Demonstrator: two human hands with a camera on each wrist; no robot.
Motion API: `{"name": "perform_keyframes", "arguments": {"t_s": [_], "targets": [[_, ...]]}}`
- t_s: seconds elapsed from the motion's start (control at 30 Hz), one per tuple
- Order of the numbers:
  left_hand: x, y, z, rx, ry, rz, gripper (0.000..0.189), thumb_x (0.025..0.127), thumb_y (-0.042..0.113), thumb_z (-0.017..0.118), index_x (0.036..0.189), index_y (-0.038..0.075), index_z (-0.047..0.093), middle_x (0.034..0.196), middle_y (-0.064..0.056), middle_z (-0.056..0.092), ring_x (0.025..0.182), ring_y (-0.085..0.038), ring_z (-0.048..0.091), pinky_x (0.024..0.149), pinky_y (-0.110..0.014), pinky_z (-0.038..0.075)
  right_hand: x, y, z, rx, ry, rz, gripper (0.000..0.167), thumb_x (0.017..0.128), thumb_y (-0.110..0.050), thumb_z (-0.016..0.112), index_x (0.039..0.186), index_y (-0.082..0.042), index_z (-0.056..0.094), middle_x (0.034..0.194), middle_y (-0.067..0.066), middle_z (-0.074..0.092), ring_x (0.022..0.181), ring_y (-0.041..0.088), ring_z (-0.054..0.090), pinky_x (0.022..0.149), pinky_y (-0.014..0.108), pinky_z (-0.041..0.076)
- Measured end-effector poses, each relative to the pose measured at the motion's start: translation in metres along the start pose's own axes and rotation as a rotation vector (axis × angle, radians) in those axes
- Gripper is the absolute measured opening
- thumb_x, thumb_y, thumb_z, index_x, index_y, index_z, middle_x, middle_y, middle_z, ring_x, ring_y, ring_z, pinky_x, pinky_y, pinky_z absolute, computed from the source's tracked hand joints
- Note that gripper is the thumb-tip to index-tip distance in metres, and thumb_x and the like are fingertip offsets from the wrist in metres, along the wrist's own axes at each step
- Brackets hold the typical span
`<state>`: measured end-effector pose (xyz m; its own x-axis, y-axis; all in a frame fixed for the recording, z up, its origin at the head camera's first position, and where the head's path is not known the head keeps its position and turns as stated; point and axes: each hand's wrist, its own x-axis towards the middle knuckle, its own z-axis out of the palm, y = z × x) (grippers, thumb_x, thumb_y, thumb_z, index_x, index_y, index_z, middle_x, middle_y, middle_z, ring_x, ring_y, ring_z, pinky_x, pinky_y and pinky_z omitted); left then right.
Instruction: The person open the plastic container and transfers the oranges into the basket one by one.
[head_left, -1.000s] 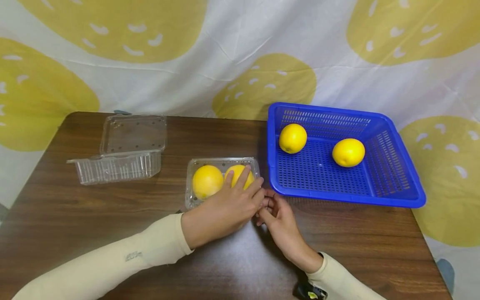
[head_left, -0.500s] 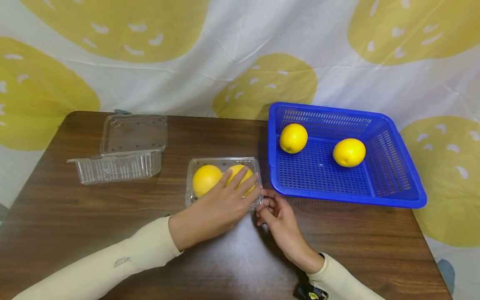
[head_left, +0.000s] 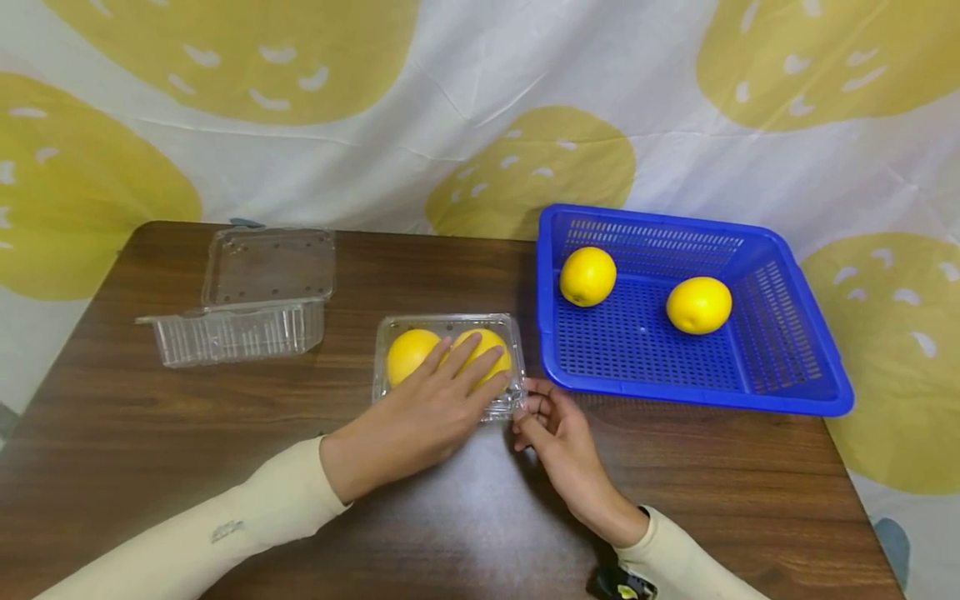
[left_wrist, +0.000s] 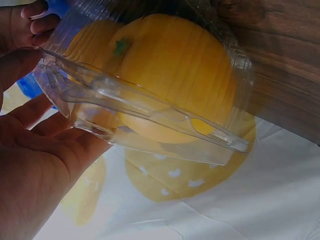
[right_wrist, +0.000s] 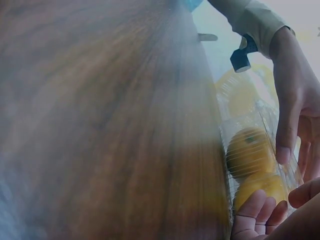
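Observation:
A clear plastic clamshell box [head_left: 504,408] sits with its lid down at the middle of the table. Through it show two oranges, a left one [head_left: 408,354] and a right one [head_left: 489,340]. Fingers spread and nearly straight, my left hand [head_left: 416,421] lies over the lid's front and right part. In the left wrist view, its thumb is at the lid's front corner. My right hand [head_left: 561,446] holds the box's front right corner with curled fingers and thumb. In the right wrist view, its fingertips [right_wrist: 256,205] are against the ribbed side wall.
A blue plastic basket [head_left: 697,400] stands close to the right of the box. Inside are two more oranges, one near its left wall [head_left: 588,277] and one farther right [head_left: 699,306]. Another clamshell box [head_left: 240,335] stands open at the back left. A patterned cloth [head_left: 480,75] hangs behind the table [head_left: 300,408].
My left hand has slid left and toward me across the lid, away from the right front corner, uncovering that corner. My right hand has stayed at the corner.

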<state>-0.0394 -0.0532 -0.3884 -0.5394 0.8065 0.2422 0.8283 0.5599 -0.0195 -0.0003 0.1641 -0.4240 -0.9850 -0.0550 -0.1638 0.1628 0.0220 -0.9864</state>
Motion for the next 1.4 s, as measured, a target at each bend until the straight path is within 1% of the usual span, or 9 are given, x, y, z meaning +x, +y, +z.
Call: {"name": "perform_keyframes", "arguments": {"t_s": [0.13,0.3,0.5,0.63,0.8,1.07,1.4], "targets": [[-0.004,-0.001,0.000,0.011,-0.001,-0.002,0.055,0.101,0.009,0.073,0.154,0.003,0.058,0.162,-0.023,0.053,0.151,-0.049,0.048,0.122,-0.064,0.045,0.000,0.000,0.000,0.001,0.000,-0.001,0.038,0.102,0.011,0.059,0.139,0.015,0.052,0.098,0.013,0.065,0.083,0.016,0.063,0.068,0.025,0.059],[-0.010,-0.005,0.000,0.024,0.013,0.008,0.053,0.103,0.014,0.072,0.153,0.001,0.058,0.160,-0.024,0.056,0.150,-0.049,0.050,0.119,-0.064,0.048,0.000,0.001,-0.001,0.000,-0.007,-0.009,0.038,0.102,0.011,0.059,0.139,0.015,0.052,0.098,0.014,0.065,0.084,0.017,0.063,0.068,0.025,0.060],[-0.020,-0.009,-0.002,-0.002,0.036,-0.010,0.049,0.106,0.021,0.072,0.149,0.002,0.060,0.158,-0.023,0.058,0.149,-0.048,0.052,0.120,-0.064,0.047,-0.002,0.001,-0.001,0.013,-0.010,-0.005,0.039,0.103,0.010,0.059,0.140,0.015,0.050,0.100,0.013,0.065,0.085,0.017,0.064,0.069,0.025,0.059],[-0.026,-0.013,-0.002,-0.030,0.037,-0.029,0.049,0.107,0.023,0.072,0.151,0.004,0.061,0.159,-0.023,0.057,0.150,-0.048,0.051,0.122,-0.064,0.045,-0.002,0.001,-0.002,0.013,-0.008,-0.005,0.039,0.102,0.010,0.060,0.140,0.015,0.051,0.100,0.014,0.065,0.085,0.017,0.063,0.069,0.025,0.060],[-0.035,-0.021,0.000,-0.040,0.037,-0.036,0.054,0.104,0.024,0.076,0.151,0.003,0.062,0.160,-0.024,0.056,0.150,-0.048,0.050,0.123,-0.064,0.043,-0.001,0.001,-0.002,0.009,-0.010,-0.007,0.040,0.102,0.010,0.060,0.140,0.015,0.051,0.100,0.014,0.065,0.086,0.018,0.064,0.069,0.025,0.060],[-0.046,-0.029,0.001,-0.045,0.059,-0.022,0.063,0.099,0.023,0.083,0.152,-0.002,0.060,0.160,-0.028,0.054,0.150,-0.050,0.049,0.127,-0.061,0.038,-0.002,0.000,-0.002,0.004,-0.001,-0.001,0.040,0.102,0.010,0.060,0.140,0.015,0.051,0.099,0.013,0.065,0.085,0.017,0.063,0.069,0.025,0.060],[-0.055,-0.033,-0.005,-0.091,0.061,-0.047,0.060,0.099,0.022,0.084,0.149,-0.001,0.060,0.159,-0.028,0.054,0.149,-0.051,0.048,0.121,-0.064,0.045,-0.002,-0.001,-0.001,0.003,0.000,0.005,0.040,0.102,0.010,0.060,0.140,0.015,0.051,0.099,0.013,0.064,0.085,0.017,0.063,0.069,0.025,0.059]]}}
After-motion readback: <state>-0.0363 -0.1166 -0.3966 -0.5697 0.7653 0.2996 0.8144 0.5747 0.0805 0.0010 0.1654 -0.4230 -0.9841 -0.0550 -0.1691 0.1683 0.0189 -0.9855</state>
